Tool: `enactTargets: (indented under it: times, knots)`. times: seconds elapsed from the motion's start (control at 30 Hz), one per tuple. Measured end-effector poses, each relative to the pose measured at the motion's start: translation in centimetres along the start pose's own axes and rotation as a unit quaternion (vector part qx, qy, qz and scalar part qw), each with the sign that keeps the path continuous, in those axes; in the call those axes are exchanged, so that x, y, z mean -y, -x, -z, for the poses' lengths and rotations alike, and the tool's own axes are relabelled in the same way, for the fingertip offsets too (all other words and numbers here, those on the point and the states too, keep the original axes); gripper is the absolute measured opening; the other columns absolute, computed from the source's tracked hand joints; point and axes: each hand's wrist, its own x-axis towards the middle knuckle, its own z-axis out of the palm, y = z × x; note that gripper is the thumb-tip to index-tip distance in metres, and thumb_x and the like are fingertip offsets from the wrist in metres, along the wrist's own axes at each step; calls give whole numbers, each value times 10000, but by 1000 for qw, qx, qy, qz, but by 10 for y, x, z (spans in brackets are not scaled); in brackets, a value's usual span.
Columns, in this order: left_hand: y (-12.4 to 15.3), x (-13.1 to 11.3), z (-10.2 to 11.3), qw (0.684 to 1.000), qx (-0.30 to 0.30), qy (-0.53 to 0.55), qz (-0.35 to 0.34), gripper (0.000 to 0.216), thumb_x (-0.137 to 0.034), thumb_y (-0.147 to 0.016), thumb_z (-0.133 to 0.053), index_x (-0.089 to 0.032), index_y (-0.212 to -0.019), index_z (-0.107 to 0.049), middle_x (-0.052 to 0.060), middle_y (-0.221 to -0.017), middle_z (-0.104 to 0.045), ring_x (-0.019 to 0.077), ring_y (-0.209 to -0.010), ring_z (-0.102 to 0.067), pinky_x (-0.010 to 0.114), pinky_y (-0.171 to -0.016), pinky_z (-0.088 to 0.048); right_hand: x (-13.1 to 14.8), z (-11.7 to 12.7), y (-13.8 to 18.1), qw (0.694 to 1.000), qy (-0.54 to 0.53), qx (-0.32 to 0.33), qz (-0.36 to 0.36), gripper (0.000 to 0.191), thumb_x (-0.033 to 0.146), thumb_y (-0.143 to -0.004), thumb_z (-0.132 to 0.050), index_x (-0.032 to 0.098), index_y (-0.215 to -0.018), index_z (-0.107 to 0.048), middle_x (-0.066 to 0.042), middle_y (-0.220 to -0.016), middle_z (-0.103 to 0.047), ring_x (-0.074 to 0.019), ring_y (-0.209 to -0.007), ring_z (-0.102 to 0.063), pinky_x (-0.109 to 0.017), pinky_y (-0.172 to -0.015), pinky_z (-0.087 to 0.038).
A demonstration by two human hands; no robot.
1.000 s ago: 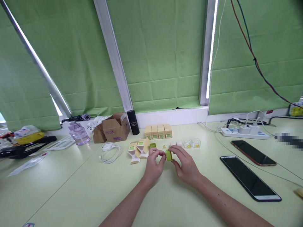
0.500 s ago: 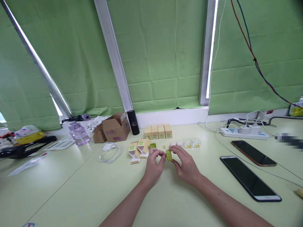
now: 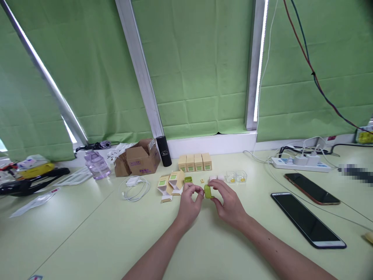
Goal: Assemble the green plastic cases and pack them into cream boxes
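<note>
Between thumb and fingers, my right hand [image 3: 229, 202] grips a small olive-green rounded case [image 3: 208, 191] above the table. My left hand [image 3: 190, 200] is pinched closed just left of the case; whatever it may hold is too small to make out. Behind my left hand lies a green open-topped piece [image 3: 188, 179]. A tiny yellow part [image 3: 202, 181] rests between the hands, farther back. Two pale pink pieces [image 3: 220, 178] are partly hidden behind my right hand. Beside them stand two clear containers [image 3: 241, 177] with yellow bits inside.
Two opened kraft boxes [image 3: 165, 186] lie left of my hands. Several closed kraft boxes [image 3: 199, 162] form a row behind. A white cable [image 3: 136, 190], a cardboard carton [image 3: 142, 157] and a black bottle [image 3: 164, 151] stand left; two phones [image 3: 309, 219] and a power strip [image 3: 301, 164] lie right.
The green case has turned very slightly in my right hand. Both hands have otherwise stayed in the same place.
</note>
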Motion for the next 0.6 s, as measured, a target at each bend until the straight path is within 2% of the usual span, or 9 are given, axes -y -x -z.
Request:
enactTargets:
  times: [0.6]
  knots:
    - [-1, 1, 1, 1000, -5, -2, -1, 182, -306, -919, -615, -203, -777, -664, 55, -919, -586, 218, -889, -605, 383, -863, -523, -3, 0, 0, 1000, 5, -5, -1, 513, 51, -867, -522, 262, -1335, -532, -122, -1266, -659, -294, -1201, -643, -513, -942, -628]
